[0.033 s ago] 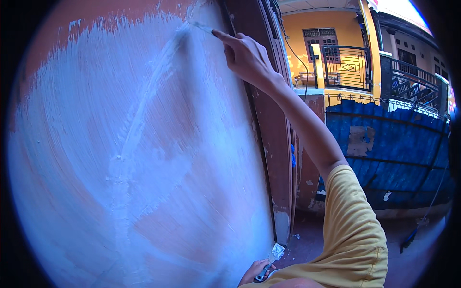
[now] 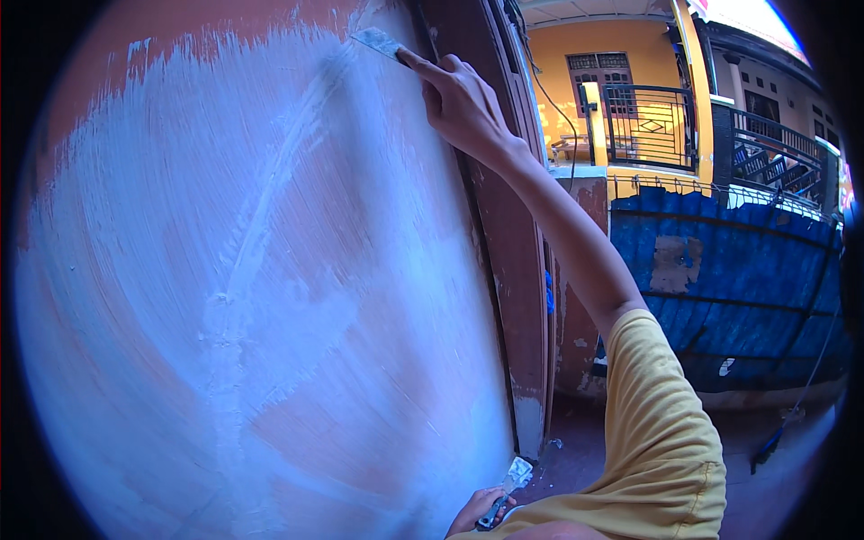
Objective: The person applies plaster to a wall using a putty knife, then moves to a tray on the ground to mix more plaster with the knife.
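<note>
My right hand [image 2: 463, 103] is raised high against the wall [image 2: 81, 54], closed around the handle of a putty knife [image 2: 378, 41]. The broad, white-smeared blade of this knife is at the wall near the top of a thick seam of white filler [image 2: 261, 216]. Thin streaked white filler covers much of the orange-pink surface. Low down, close to my body, my left hand [image 2: 479, 508] grips a second putty knife [image 2: 490, 516] by its dark handle. A lump of white filler [image 2: 519, 472] sits on that blade, which points upward.
A dark brown frame [image 2: 490, 189] borders the wall's right side, with a cable hanging beside it. Farther right stands a blue sheet-metal fence [image 2: 729, 270] with a torn top edge. Behind it are a yellow house [image 2: 558, 45] and a black metal gate [image 2: 650, 130]. A dark long-handled object [image 2: 767, 450] leans there.
The upper putty knife's blade has turned and shows more of its broad face. My right hand has shifted very slightly. My left hand has barely moved.
</note>
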`<state>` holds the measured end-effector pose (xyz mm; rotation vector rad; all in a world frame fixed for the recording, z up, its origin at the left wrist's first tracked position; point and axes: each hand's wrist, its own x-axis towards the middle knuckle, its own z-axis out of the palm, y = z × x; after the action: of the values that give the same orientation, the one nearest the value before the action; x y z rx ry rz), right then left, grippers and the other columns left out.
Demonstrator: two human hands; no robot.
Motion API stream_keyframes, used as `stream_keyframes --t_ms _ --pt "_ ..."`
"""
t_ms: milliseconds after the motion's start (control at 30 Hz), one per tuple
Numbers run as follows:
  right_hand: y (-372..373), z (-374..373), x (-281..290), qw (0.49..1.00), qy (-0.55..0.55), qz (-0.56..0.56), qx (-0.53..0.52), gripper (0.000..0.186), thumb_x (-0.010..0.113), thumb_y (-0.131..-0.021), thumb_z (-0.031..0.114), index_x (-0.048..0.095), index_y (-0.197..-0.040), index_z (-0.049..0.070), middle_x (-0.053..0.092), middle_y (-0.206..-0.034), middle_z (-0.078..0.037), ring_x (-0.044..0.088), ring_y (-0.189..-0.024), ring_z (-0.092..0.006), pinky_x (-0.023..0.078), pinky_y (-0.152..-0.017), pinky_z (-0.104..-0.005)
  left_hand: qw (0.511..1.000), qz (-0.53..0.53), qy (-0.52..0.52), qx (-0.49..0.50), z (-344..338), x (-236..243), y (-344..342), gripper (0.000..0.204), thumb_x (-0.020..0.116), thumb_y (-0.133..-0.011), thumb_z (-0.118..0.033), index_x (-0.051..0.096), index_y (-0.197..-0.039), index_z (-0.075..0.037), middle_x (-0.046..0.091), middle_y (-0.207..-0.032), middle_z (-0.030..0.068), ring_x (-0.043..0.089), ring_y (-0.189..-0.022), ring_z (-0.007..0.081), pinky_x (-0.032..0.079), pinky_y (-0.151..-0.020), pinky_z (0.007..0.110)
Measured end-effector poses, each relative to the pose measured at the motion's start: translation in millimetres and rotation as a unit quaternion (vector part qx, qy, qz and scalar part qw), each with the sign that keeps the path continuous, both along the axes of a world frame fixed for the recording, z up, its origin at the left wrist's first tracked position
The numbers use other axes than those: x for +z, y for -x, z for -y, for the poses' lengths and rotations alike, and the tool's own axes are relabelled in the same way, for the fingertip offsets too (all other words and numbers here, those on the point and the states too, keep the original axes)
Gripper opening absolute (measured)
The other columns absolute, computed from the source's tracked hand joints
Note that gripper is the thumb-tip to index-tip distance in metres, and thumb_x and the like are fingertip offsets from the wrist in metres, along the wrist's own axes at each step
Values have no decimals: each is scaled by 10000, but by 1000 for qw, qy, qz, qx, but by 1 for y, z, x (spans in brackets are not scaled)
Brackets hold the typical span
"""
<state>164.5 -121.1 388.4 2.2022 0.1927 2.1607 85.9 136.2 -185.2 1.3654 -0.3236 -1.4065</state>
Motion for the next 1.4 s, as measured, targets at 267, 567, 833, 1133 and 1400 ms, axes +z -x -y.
stream_keyframes --t_ms 267,567,833,1133,1400 --pt "-97 51 7 980 25 82 179 592 464 -797 -88 485 -1307 212 480 -1027 -155 495 -931 -319 432 -835 -400 997 68 -16 -13 2 24 -8 305 428 -929 -208 655 -926 -4 530 -573 20 492 -472 92 426 -464 229" --pt "-108 57 25 976 70 94 183 638 460 -766 -96 476 -1311 234 459 -1086 -163 490 -994 -342 441 -860 -412 999 45 -22 17 6 -6 -16 303 423 -932 -197 653 -930 1 528 -572 31 492 -476 102 426 -466 232" --pt "-109 60 22 981 67 83 160 640 464 -768 -85 477 -1313 251 459 -1088 -168 485 -1020 -351 434 -878 -412 999 39 -13 26 17 -32 -23 303 435 -929 -217 651 -929 -5 527 -566 19 484 -448 96 418 -450 221" --pt "-101 65 16 978 -19 118 169 558 491 -769 -60 529 -1271 180 474 -1014 -205 498 -927 -362 439 -830 -412 998 60 -22 22 21 11 -15 304 447 -926 -233 643 -948 -3 539 -589 10 488 -477 82 426 -462 221" --pt "-101 47 24 981 -1 108 163 534 477 -782 -67 539 -1260 164 464 -995 -216 493 -909 -353 436 -819 -414 996 83 32 -7 20 -76 -29 297 445 -928 -214 645 -942 4 575 -656 21 488 -494 78 431 -466 222"
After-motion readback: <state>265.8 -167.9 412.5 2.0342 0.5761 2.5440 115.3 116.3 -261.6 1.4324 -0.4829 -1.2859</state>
